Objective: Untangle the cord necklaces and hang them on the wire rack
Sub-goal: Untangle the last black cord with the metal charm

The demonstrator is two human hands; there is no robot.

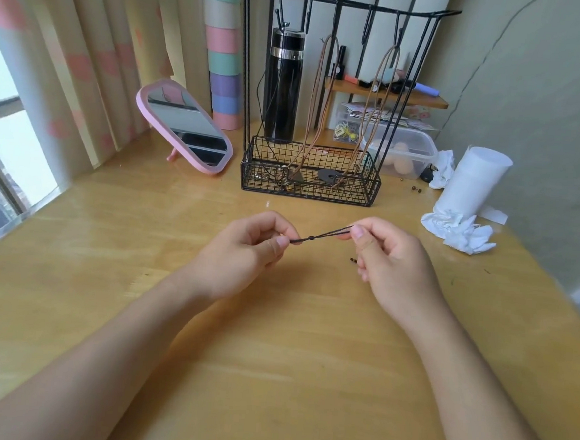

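Left hand [252,246] and right hand [394,258], over the wooden bench's [272,356] middle, each pinch an end of a thin black knotted cord [318,237]; its remainder is hidden in the fingers. Two brown cord necklaces [315,108] hang on the black wire rack [309,187] at the far edge, pendants blurred behind mesh.

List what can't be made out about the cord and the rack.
All head view.
- Cord: ends hidden in left hand and right hand.
- Rack: top cut off by frame edge.
- Pendants in its basket: small, screened by mesh.
- Specks beside right hand: too small.
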